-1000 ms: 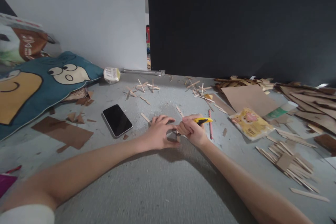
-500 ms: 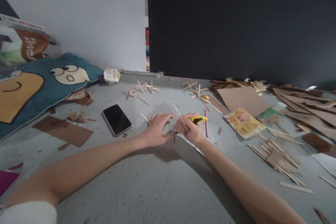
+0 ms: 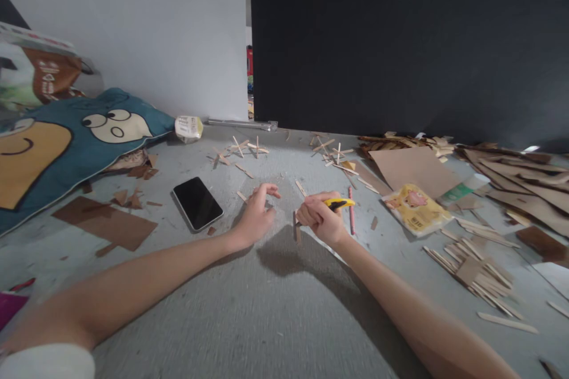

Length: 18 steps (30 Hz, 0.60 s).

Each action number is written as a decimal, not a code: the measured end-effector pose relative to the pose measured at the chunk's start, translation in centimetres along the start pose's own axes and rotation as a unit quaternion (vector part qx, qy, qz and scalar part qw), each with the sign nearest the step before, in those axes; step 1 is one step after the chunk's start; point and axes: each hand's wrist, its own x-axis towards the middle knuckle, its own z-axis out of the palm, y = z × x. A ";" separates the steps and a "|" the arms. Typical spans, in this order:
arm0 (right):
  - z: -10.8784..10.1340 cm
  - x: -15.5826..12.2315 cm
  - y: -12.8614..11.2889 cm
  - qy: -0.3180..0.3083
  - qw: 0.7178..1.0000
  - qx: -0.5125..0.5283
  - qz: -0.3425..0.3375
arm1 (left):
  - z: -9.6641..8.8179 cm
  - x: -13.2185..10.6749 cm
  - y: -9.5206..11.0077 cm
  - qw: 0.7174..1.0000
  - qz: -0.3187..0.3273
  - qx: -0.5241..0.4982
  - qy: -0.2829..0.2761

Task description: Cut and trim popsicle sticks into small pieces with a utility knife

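My right hand point(image 3: 322, 216) is wrapped round a yellow and black utility knife point(image 3: 340, 204), whose handle sticks out to the right of my fist; its blade end is hidden by my fingers. Just left of that fist is a narrow brown strip point(image 3: 297, 230), and a pale wooden stick point(image 3: 300, 188) lies beyond it. My left hand point(image 3: 255, 217) holds nothing, its fingers apart and slightly bent, a little to the left of the strip. Partly behind it shows another wooden stick point(image 3: 241, 196). A red pencil-like stick point(image 3: 351, 211) lies to the right of the knife.
A phone point(image 3: 198, 204) and brown card point(image 3: 104, 222) are on the left, by a blue cushion point(image 3: 89, 145). Small stick crosses point(image 3: 256, 147) sit farther back. Rightward are a yellow packet point(image 3: 416, 208), a stick pile point(image 3: 475, 272) and stacked cardboard point(image 3: 524, 177).
My left hand has moved left, away from the brown strip and my right hand. My right hand stays almost in place with the utility knife.
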 end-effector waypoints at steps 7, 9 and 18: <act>0.1 0.1 -0.1 0.000 1.000 0.000 0.005 | 0.0 0.0 -0.1 1.000 0.000 -0.002 0.006; 0.1 0.1 -0.2 -0.005 1.000 -0.003 0.003 | 0.1 0.0 -0.2 1.000 -0.002 -0.003 0.008; 0.3 0.2 -0.6 -0.002 1.000 -0.013 -0.004 | -0.1 0.0 -0.3 1.000 -0.015 0.000 0.010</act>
